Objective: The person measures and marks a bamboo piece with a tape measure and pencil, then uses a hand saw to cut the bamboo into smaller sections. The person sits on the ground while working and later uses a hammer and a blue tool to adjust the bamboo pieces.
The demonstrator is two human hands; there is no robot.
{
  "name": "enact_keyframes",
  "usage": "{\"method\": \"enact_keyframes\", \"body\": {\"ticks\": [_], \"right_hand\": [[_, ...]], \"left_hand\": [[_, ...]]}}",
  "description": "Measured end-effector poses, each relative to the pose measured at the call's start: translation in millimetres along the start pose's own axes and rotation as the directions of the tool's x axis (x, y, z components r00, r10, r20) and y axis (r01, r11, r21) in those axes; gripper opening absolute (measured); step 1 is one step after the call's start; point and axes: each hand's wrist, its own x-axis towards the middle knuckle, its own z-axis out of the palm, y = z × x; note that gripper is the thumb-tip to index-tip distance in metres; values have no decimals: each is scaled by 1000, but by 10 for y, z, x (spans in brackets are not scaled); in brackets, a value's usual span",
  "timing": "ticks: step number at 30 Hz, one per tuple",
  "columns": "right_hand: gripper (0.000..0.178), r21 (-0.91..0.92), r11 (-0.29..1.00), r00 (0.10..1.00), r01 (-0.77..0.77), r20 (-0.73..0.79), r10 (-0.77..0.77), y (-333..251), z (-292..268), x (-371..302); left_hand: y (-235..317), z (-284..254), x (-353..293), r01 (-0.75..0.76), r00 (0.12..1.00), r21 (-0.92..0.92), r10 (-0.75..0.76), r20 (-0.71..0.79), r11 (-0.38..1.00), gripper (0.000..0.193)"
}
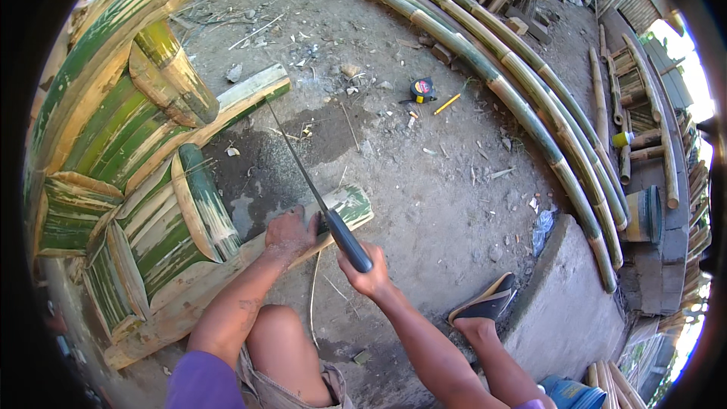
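My right hand is closed around the black handle of a hand saw. The long thin blade points away and to the left. Its tip appears over the end of the farther bamboo leg; whether it touches cannot be made out. My left hand grips the nearer bamboo leg close to its end, with the saw's blade crossing just right of my fingers. Both thick legs belong to a bamboo seat of green and tan split slats, lying on the left.
A tape measure and a yellow pencil lie on the dirt ground. Long bamboo poles curve along the right. A concrete slab stands near my sandalled foot. Buckets sit at the right.
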Motion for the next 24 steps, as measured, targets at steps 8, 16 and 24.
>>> {"method": "enact_keyframes", "body": {"ticks": [8,16,24], "right_hand": [[21,-203,907,905,-368,147,400,-1332,-1237,-1905],[26,16,999,999,32,11,-32,203,7,-45],[17,-122,928,923,-351,123,365,-1596,-1235,-1667]], "left_hand": [[-30,-11,15,-21,1000,-21,20,-24,1000,58],[-3,-12,40,-14,999,21,15,-32,1000,56],[-11,26,3,-5,1000,-1,5,-25,1000,57]]}}
